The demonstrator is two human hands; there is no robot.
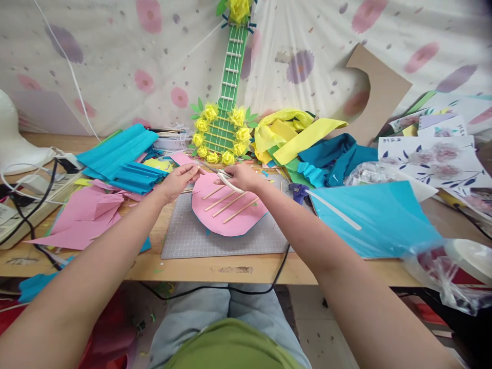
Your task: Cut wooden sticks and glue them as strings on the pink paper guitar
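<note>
My right hand is closed around the white handles of a pair of scissors, whose blades point left toward my left hand. My left hand pinches something small near the blade tips, too small to make out. Below both hands lies a rounded pink paper piece with a blue edge underneath. Several thin wooden sticks run slantwise across it, partly covered by my right hand. Under the piece is a grey cutting mat. Behind stands a green paper guitar with white strings and yellow paper flowers.
A purple glue gun with a glue stick lies right of the mat, beside a blue sheet. Pink paper and blue crepe paper lie left. Yellow crepe paper sits behind. A black cable hangs along the table's front edge.
</note>
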